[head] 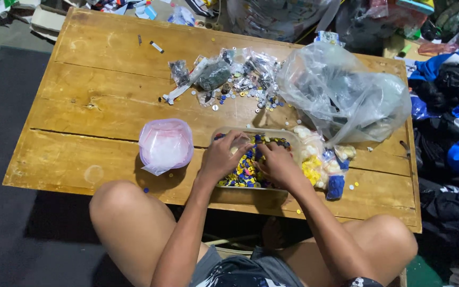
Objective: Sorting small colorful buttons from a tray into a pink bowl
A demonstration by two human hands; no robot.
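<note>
A clear shallow tray [288,134] full of small yellow, blue and dark buttons [244,175] sits near the front edge of a low wooden table [96,79]. Both hands are inside the tray among the buttons. My left hand [222,157] rests on the left side, fingers curled down into the pile. My right hand [275,162] is on the right side with its fingertips pressed together among the buttons. Whether either hand pinches a button is hidden by the fingers.
A pink plastic bag of white contents [165,144] lies left of the tray. Small bags of yellow, white and blue buttons [322,167] lie right of it. Loose buttons and small packets [235,79] are scattered behind, beside a big clear bag [341,93]. Clothes pile at right [452,122].
</note>
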